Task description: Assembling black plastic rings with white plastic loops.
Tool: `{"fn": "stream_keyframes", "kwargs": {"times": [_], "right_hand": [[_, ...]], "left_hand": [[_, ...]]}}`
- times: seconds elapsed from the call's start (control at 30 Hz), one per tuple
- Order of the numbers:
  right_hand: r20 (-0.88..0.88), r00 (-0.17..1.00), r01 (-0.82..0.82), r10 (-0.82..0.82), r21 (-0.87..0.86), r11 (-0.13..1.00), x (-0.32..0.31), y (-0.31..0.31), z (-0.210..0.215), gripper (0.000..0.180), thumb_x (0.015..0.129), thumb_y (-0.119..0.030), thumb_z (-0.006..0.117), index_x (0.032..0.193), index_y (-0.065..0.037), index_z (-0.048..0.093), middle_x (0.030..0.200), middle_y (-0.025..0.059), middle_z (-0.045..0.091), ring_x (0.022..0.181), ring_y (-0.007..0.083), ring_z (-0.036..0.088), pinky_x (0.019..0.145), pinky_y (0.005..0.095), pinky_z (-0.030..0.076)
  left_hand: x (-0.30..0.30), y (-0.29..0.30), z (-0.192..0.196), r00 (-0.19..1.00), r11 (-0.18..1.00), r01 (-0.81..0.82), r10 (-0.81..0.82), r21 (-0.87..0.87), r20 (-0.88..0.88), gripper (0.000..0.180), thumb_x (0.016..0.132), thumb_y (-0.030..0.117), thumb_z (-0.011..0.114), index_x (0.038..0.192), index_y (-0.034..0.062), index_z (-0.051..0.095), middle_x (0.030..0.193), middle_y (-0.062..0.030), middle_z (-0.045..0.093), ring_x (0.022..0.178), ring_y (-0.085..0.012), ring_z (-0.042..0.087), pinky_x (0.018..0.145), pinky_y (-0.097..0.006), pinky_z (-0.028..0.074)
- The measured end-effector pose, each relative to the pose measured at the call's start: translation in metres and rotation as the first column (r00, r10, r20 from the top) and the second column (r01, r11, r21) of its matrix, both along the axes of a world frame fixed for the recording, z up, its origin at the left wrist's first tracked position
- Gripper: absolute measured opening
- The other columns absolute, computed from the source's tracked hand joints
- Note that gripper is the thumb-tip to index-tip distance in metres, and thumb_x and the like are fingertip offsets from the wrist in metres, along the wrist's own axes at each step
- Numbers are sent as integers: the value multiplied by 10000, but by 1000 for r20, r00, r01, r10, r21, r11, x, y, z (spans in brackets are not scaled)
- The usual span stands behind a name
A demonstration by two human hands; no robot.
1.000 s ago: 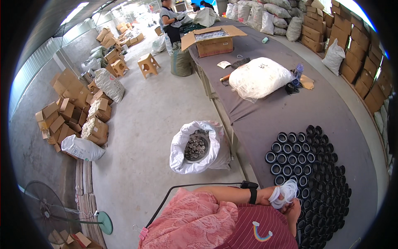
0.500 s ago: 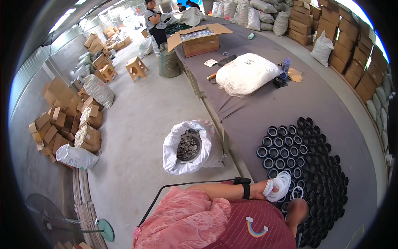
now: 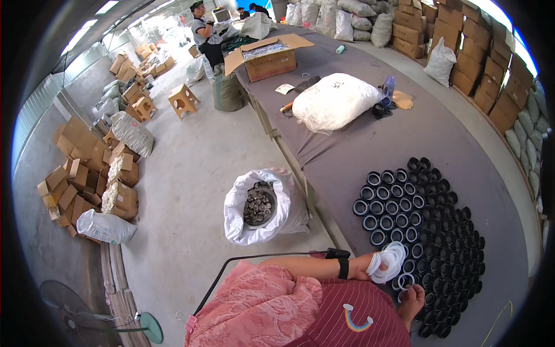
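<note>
My left hand [image 3: 361, 268] is closed round a bunch of thin white plastic rings [image 3: 392, 261], held above the near edge of a group of black round caps [image 3: 448, 254]. Close beside it, my right hand [image 3: 411, 299] pinches the rim of a single white ring [image 3: 406, 281] over one of the nearest caps. Caps at the group's left side, such as the pale-rimmed cap [image 3: 361, 207], show a light ring inside; those to the right look all black. My hands partly hide the closest caps.
A grey cloth-covered table [image 3: 335, 173] bears a white plastic bundle [image 3: 338, 103], a bottle [image 3: 388, 87] and an open carton [image 3: 270, 65]. Left of the table stands a white sack [image 3: 234, 202] of small metal-looking parts. Another person [image 3: 207, 36] stands at the far end.
My right hand, blurred before, has come to the single white ring and now grips its edge. That ring sits slightly lower and nearer me. The left hand keeps its bunch; the whole view has shifted slightly.
</note>
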State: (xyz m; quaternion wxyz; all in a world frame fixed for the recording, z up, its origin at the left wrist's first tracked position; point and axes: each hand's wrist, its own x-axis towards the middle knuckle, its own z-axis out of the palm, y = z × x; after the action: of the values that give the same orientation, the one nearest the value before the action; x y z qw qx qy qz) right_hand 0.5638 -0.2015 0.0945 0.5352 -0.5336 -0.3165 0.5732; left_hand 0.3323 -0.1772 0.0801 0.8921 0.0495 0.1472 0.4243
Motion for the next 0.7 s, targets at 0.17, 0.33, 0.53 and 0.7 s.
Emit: {"fn": "stream_keyframes", "kwargs": {"times": [0.17, 0.33, 0.53, 0.7], "right_hand": [[38, 999, 21, -20, -15, 1000, -13, -3, 11, 152, 822, -34, 557, 972, -26, 533, 805, 56, 612, 593, 94, 548, 520, 201, 429], [50, 996, -75, 79, -87, 993, -11, -3, 5, 170, 820, -35, 565, 988, -17, 546, 822, 62, 622, 601, 83, 546, 521, 196, 424], [64, 994, -82, 86, -53, 995, 5, -10, -3, 136, 809, -40, 574, 943, -20, 571, 751, 32, 589, 567, 78, 507, 513, 198, 409], [143, 988, -66, 59, 44, 997, 23, -17, 1, 150, 773, -47, 555, 914, -12, 594, 733, 39, 571, 603, 115, 529, 543, 239, 433]], "left_hand": [[2, -1, -13, 999, 1000, -29, 29, 2, 19, 623, 622, -33, 676, 1193, 101, 466, 1089, -93, 559, 1006, -258, 558, 859, -431, 487], [-5, -8, -2, 999, 999, -40, 40, 4, 1, 616, 628, -33, 668, 1194, 99, 463, 1087, -94, 557, 1002, -260, 559, 846, -433, 492], [10, -10, -4, 999, 998, -42, 41, 40, 29, 598, 649, -22, 664, 1199, 92, 460, 1090, -96, 557, 1003, -262, 561, 871, -429, 477], [13, -9, -18, 995, 1000, 4, -3, -8, 96, 576, 677, -3, 676, 1209, 89, 475, 1143, -120, 553, 1052, -296, 545, 897, -484, 448]]}}
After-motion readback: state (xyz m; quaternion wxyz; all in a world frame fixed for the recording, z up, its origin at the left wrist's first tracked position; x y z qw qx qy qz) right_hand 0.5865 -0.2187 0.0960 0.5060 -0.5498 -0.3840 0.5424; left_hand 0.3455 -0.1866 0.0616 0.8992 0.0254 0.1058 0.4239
